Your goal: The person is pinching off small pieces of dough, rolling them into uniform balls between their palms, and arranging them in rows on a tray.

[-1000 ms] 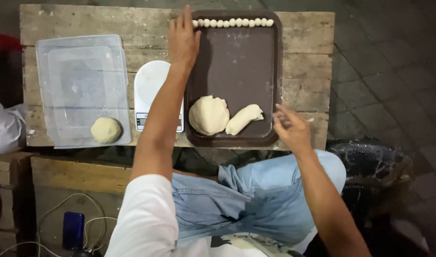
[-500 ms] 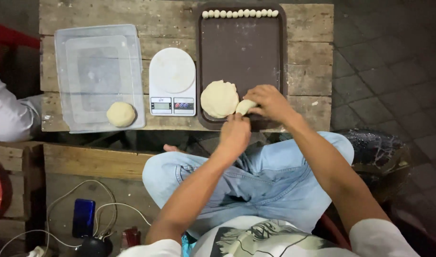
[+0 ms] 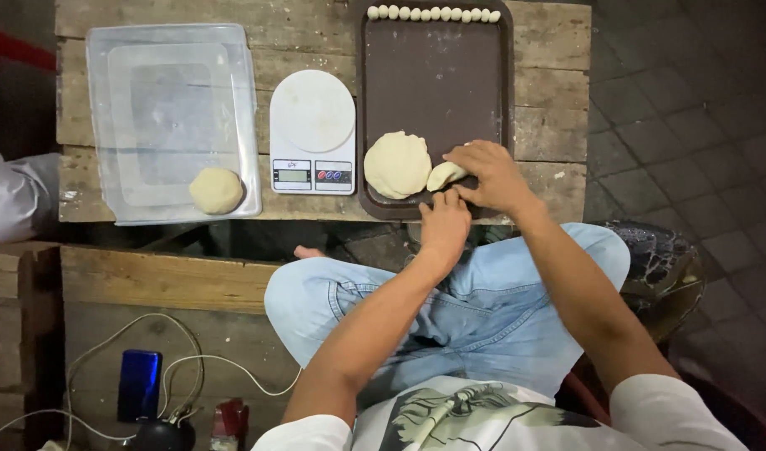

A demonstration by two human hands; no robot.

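A dark brown tray (image 3: 437,79) lies on a rough wooden table (image 3: 550,58). Along its far rim runs a row of several small dough balls (image 3: 433,13). A large round dough lump (image 3: 396,164) rests at the tray's near end. Right of it lies an elongated dough piece (image 3: 444,175). My right hand (image 3: 487,174) covers that piece and grips it. My left hand (image 3: 444,222) sits at the tray's near rim, fingertips against the same piece.
A white kitchen scale (image 3: 313,132) stands left of the tray. Further left is a clear plastic tub (image 3: 170,117) holding one dough ball (image 3: 216,190). A person's grey sleeve (image 3: 11,196) shows at the left edge. Cables and a blue device (image 3: 139,384) lie below.
My left hand came back from the tray's far end to its near rim. My right hand moved onto the elongated dough piece. The camera has shifted closer.
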